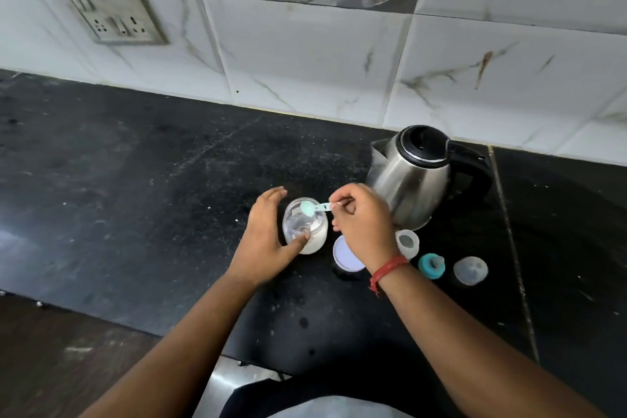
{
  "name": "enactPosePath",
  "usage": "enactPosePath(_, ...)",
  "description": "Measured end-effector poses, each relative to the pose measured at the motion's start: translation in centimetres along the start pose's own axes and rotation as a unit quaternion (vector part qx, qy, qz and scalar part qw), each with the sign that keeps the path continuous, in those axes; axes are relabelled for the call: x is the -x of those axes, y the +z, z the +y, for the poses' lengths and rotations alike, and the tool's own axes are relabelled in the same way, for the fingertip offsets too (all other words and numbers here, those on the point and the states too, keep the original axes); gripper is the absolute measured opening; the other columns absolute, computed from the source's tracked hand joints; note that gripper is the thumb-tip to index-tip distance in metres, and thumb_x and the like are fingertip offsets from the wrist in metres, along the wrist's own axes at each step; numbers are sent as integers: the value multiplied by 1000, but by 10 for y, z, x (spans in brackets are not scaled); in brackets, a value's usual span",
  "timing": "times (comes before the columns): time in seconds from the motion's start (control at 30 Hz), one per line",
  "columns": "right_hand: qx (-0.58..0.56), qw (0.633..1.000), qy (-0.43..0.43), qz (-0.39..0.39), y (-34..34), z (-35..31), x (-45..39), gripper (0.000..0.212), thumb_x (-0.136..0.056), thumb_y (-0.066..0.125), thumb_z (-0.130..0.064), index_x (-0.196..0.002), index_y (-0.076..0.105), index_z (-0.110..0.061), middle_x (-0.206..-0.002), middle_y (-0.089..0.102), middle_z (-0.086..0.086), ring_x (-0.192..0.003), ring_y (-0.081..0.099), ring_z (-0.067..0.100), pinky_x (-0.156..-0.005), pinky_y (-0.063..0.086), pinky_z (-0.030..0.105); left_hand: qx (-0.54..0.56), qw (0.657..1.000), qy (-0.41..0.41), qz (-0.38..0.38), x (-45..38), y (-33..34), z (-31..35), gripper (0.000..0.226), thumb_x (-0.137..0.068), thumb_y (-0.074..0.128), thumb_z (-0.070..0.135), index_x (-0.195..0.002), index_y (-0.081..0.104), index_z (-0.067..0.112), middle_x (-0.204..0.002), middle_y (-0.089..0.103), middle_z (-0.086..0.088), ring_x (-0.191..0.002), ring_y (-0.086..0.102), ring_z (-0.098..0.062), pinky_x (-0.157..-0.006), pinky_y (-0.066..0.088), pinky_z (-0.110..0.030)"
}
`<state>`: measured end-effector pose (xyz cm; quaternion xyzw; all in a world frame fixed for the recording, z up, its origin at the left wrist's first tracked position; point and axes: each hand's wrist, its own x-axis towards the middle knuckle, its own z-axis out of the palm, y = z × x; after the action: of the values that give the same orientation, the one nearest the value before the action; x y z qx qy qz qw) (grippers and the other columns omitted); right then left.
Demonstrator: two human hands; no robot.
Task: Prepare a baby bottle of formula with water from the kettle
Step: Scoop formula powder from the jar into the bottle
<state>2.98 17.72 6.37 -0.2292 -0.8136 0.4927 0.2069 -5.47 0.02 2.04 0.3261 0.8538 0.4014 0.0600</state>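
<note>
Spanning the view, a black stone table (pixel 135 180) meets a marble-tiled wall (pixel 305 54) with a socket (pixel 108 10). Near its front edge, left hand (pixel 264 237) grips the bottle (pixel 305 226); right hand (pixel 363 217) pinches a scoop (pixel 314 206) over it, kettle (pixel 412 176) just behind. Leftward the table lies open.

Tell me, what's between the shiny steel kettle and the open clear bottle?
In the head view, the right hand, pinching a small mint-green plastic scoop.
</note>
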Motion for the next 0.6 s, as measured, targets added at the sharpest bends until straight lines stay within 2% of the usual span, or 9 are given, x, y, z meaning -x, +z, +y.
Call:
enactPosePath(0.07, 112, 992, -48, -45, 13, 0, -4, 19, -83, 64, 1, -81, 67, -18, -84, 60, -9, -71, 62, 14, -69, 55, 38, -5, 1000, -1, -18, -1, 0, -8, 92, -82, 84, 34, -154, 33, 11, -161, 32, -1, -149, 27, -12, -119, 19, -19)
enactPosePath(0.17, 245, 962, -81, -87, 24, -3, -7, 11, -86, 64, -10, -89, 65, -20, -93, 65, -5, -80, 64, 22, -70, 53, 41, 2, 999, 0, -40, -2, 2, -15, 97, -82, 85, 38, -156, 29, 12, -163, 29, -1, -150, 24, -9, -122, 23, -29)
enactPosePath(0.27, 321, 936, -92, -112, 34, -9, -10, 12, -92, 59, -15, -99, 65, -22, -102, 68, -2, -86, 66, 29, -71, 53, 40, 14, 998, 5, -57, -4, 3, -18, 98, -82, 84, 39, -157, 27, 12, -162, 31, -2, -147, 25, -5, -123, 26, -30)
enactPosePath(0.37, 373, 913, -92, -138, 39, -13, -12, 15, -93, 58, -15, -104, 66, -22, -105, 69, -1, -89, 67, 29, -71, 52, 38, 28, 997, 2, -71, -6, 2, -22, 97, -81, 83, 42, -156, 28, 15, -156, 38, 1, -146, 37, -15, -121, 35, -46)
enactPosePath(0.47, 401, 898, -88, -160, 42, -17, -12, 18, -91, 62, -17, -108, 66, -23, -105, 70, -1, -92, 68, 28, -72, 53, 37, 26, 997, 10, -74, -6, 3, -24, 92, -80, 80, 47, -153, 31, 19, -147, 41, 13, -142, 41, -14, -119, 34, -55)
enactPosePath(0.6, 419, 887, -80, -175, 45, -20, -12, 19, -91, 63, -17, -109, 67, -22, -105, 71, 0, -92, 69, 27, -69, 51, 35, 36, 996, 13, -78, -7, 3, -22, 89, -79, 78, 49, -150, 32, 23, -131, 38, 37, -135, 43, -5, -118, 35, -56)
